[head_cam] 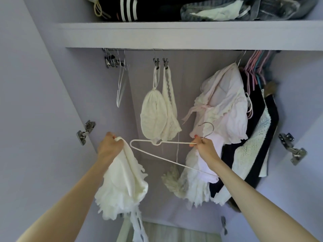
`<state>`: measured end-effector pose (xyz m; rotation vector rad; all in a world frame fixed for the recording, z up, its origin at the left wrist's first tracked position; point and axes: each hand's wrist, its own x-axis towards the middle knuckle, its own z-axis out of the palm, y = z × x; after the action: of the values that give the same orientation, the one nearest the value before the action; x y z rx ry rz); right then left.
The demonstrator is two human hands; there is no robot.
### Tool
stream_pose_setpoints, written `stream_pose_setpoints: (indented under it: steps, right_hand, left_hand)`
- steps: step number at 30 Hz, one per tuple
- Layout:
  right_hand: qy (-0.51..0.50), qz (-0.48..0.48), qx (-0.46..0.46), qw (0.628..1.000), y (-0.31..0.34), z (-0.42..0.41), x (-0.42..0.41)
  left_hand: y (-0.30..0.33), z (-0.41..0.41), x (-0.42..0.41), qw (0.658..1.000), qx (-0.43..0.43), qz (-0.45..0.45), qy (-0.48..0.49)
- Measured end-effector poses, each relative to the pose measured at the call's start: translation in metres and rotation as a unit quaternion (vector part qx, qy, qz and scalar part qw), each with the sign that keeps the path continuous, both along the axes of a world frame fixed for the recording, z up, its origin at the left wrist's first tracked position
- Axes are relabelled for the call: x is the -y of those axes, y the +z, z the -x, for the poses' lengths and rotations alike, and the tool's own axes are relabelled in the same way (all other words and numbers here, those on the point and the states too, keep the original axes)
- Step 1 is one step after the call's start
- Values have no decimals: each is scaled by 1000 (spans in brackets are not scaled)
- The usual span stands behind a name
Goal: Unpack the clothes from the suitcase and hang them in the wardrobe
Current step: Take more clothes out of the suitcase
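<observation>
Cream garment (122,180) and white hanger (167,152) held up in front of the open wardrobe, not yet joined
The left hand (110,145) grips the top edge of the ruffled garment with curled fingers, and the right hand (203,145) pinches the hanger at the neck, under its metal hook; the hanger's near end lies just beside the cloth. On the rail (192,49) several pieces already hang: two cream tops on clips (160,62), a pale pink blouse (222,102), dark clothes further right. The suitcase is not in view, so I cannot tell how much remains

Cream knit garment (120,186) dangling beside tilted white hanger (157,152), before open wardrobe (174,35).
</observation>
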<state>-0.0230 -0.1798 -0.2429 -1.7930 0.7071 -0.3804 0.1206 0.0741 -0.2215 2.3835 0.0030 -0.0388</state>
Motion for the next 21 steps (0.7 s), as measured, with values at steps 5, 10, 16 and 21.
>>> stream_pose_setpoints:
  steps: [5, 10, 16, 21]
  right_hand:
    - [34, 51, 5, 998, 7, -3, -17]
    - [64, 200, -1, 978, 19, -9, -37]
    - [76, 331, -20, 940, 22, -6, -35]
    - [101, 276, -47, 955, 18, -3, -43]
  left_hand:
    - [8, 10, 7, 998, 21, -40, -42]
    - [17, 22, 19, 994, 36, -79, -61]
    - [32, 31, 23, 994, 94, -39, -44]
    - [44, 49, 41, 990, 57, 31, -124]
